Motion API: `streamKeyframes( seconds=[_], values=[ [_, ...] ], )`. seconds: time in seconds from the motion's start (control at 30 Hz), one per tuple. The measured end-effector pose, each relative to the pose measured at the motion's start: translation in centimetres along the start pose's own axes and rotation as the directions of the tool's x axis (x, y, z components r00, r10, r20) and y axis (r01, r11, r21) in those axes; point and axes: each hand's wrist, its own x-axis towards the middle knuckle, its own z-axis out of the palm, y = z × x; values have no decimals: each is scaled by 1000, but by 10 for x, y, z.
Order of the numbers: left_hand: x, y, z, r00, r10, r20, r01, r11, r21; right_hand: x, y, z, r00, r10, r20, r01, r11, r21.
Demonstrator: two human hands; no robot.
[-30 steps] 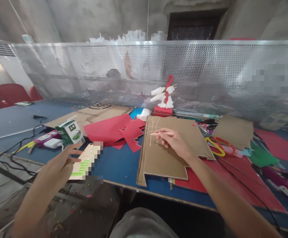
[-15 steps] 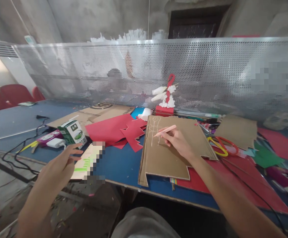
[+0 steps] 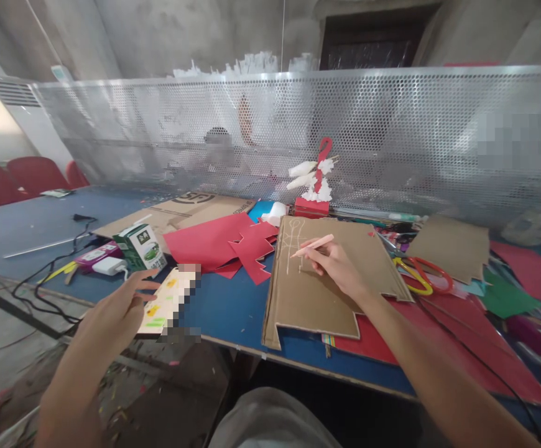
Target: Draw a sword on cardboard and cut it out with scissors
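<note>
Our right hand is pinched around a pale pen over the line-marked cardboard, though whether our left hand grips the phone we cannot tell.

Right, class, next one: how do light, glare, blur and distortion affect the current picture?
Head view, far left: light washes out the edge; head view, upper part: pale glare streaks the mesh screen; head view, right: the green paper looks soft; head view, bottom right: the right forearm looks stretched; head view, lower left: blocky squares hide part of the phone.
</note>
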Motion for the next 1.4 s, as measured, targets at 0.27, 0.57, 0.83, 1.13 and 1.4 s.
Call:
streamKeyframes(
  seconds=[0.27,0.57,0.83,1.13,1.4],
  values=[
    [3,1,1,997,-62,41,65,994,-89,-1,-4,1,1000,4,6,-4,1000,-22],
    [-2,7,-4,997,-54,53,60,993,-106,-2,-3,1,1000,14,-2,-14,1000,4],
    [-6,14,-6,998,-62,15,62,998,-19,-1,-2,1,1000,21,5,-21,999,-31],
    [-1,8,-1,997,-35,75,41,996,-77,-2,-1,1,1000,5,15,-5,1000,-4],
    [-8,18,-10,998,-41,42,43,997,-65,-2,0,1,1000,1,11,-1,1000,-31]
  ],
)
